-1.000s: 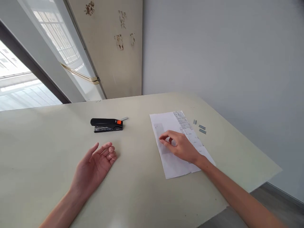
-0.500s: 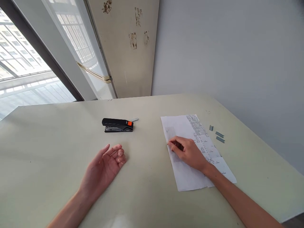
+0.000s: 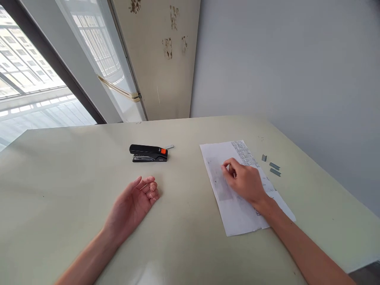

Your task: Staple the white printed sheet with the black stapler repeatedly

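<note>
My left hand (image 3: 132,208) rests palm up on the table, its fingers apart and loosely curled, with nothing in it. Beyond it lies a black stapler (image 3: 149,153) with an orange button; a short strip of staples (image 3: 170,147) shows at its right end. Over the printed paper sheets (image 3: 213,150) is my right hand (image 3: 245,182), thumb and forefinger drawn together. Whether anything small is between those fingertips, I cannot make out. Just left of them, a clear, thin plastic piece (image 3: 221,188) lies flat on the paper. My right wrist covers part of the print.
Several grey staple strips (image 3: 274,166) lie right of the paper. The pale table (image 3: 184,221) meets a grey wall (image 3: 285,59) on the right. Behind it stands a fridge (image 3: 160,79) with worn patches, and a barred window (image 3: 26,59) is at left.
My right hand has moved right and slightly away from me, off the paper's left edge, uncovering more of the clear plastic piece. My left hand keeps its pose.
</note>
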`<state>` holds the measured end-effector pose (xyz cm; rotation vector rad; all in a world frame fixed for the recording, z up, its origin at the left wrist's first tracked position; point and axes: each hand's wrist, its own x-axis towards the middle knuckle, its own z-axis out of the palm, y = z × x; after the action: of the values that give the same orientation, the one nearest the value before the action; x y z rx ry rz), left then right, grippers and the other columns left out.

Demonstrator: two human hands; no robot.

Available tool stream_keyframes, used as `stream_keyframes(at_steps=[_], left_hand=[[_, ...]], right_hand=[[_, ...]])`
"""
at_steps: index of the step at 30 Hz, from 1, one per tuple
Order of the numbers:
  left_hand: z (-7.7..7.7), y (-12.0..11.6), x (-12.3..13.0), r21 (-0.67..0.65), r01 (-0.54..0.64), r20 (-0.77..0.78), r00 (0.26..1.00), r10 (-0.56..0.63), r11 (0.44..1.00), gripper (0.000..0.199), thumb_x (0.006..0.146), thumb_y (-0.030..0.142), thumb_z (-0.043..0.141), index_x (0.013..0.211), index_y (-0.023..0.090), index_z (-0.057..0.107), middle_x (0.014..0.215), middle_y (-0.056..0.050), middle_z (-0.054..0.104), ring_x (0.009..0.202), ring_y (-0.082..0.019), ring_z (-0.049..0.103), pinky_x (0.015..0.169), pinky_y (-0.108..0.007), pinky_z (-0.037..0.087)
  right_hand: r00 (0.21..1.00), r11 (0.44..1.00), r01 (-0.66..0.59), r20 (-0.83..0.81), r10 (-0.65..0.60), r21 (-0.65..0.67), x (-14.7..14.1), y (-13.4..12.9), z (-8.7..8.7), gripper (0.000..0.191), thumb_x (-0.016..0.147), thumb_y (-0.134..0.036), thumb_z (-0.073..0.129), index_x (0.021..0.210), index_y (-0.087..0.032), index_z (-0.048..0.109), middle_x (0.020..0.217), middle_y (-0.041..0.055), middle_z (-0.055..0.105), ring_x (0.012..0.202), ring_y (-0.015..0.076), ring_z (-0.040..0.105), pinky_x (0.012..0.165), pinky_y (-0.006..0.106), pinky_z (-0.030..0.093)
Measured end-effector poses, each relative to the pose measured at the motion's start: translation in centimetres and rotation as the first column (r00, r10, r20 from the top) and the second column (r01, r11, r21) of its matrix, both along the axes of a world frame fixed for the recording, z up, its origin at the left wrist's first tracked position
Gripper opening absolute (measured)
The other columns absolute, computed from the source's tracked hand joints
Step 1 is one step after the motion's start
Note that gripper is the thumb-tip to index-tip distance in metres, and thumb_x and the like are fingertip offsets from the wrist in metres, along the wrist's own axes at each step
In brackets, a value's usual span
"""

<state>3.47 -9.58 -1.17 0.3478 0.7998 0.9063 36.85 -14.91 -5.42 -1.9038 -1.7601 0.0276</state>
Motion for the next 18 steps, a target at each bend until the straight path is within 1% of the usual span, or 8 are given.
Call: stream_keyframes(at_steps=[2,6,11,14,18], left_hand=[[0.07,-0.07,0.05,0.003,-0.006,-0.002,1.000,0.006,1.000,0.014,0.094,0.016,0.064,0.088,0.010,0.076,0.081,-0.008,0.064,0.069,-0.017,0.062,0.065,-0.029,0.059],[-0.10,-0.18,-0.05,0.019,-0.006,-0.002,1.000,0.006,1.000,0.016,0.095,0.017,0.062,0.088,0.012,0.076,0.081,-0.009,0.066,0.069,-0.017,0.062,0.066,-0.029,0.059],[-0.17,-0.24,-0.08,0.024,0.003,-0.012,1.000,-0.003,1.000,0.019,0.097,0.018,0.061,0.090,0.011,0.076,0.080,-0.009,0.064,0.068,-0.017,0.060,0.066,-0.029,0.059],[-0.15,-0.28,-0.05,0.034,0.024,-0.024,0.999,-0.023,0.999,0.022,0.099,0.020,0.059,0.093,0.009,0.077,0.079,-0.008,0.061,0.068,-0.016,0.059,0.066,-0.029,0.059],[-0.29,-0.32,-0.13,0.047,0.035,-0.019,0.999,-0.034,0.998,0.020,0.098,0.020,0.062,0.094,0.008,0.077,0.081,-0.008,0.060,0.069,-0.016,0.059,0.068,-0.028,0.059]], right_hand=[[0.999,1.000,0.014,0.034,-0.014,-0.006,0.29,0.03,-0.16,0.028,0.104,-0.041,0.045,0.087,-0.025,0.060,0.055,-0.0050,0.055,0.044,0.0128,0.045,0.050,0.026,0.031],[0.999,0.997,-0.022,0.028,0.024,-0.073,0.49,-0.16,-0.55,0.027,0.104,-0.042,0.046,0.086,-0.026,0.057,0.056,-0.0055,0.055,0.047,0.0135,0.048,0.051,0.026,0.032],[1.000,0.996,0.013,0.025,-0.011,-0.089,0.44,-0.26,-0.91,0.025,0.103,-0.043,0.048,0.087,-0.026,0.055,0.056,-0.0067,0.053,0.046,0.0130,0.046,0.051,0.025,0.033],[0.999,0.996,0.011,0.035,-0.008,-0.089,0.42,-0.26,-0.99,0.024,0.103,-0.043,0.048,0.088,-0.026,0.055,0.057,-0.0066,0.053,0.047,0.0131,0.047,0.052,0.025,0.032],[0.998,0.996,0.011,0.055,-0.007,-0.088,0.44,-0.28,-1.03,0.022,0.103,-0.041,0.048,0.088,-0.026,0.054,0.057,-0.0063,0.053,0.047,0.0134,0.047,0.052,0.025,0.032]])
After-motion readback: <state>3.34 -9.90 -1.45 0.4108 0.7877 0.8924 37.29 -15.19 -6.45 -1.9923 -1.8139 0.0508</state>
